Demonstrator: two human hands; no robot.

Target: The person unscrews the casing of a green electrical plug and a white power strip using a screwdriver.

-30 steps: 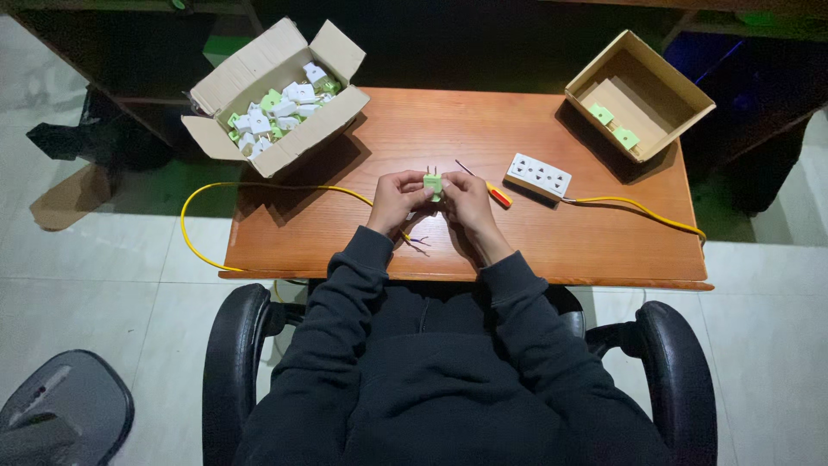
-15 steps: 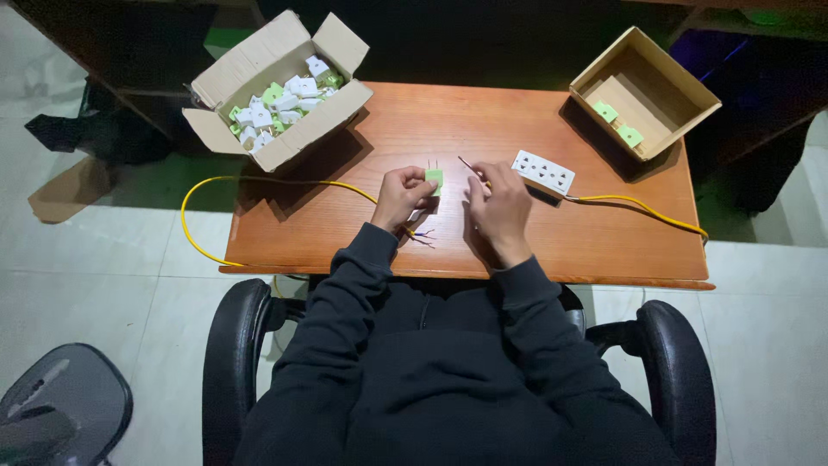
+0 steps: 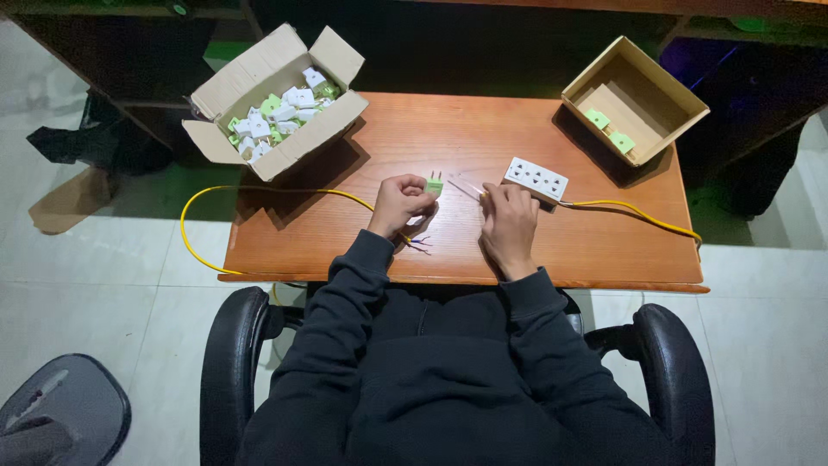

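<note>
My left hand (image 3: 398, 204) pinches a green plug (image 3: 434, 185); at three o'clock my right hand (image 3: 509, 216) closes on a screwdriver (image 3: 468, 191) beside the white socket strip (image 3: 536, 179).

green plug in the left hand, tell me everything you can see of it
The green plug is a small, light green block that looks like plastic, with two thin metal prongs pointing up and away from the person. The left hand pinches it at the fingertips just above the wooden desk, left of the right hand. Finer details are too small to tell.
</note>
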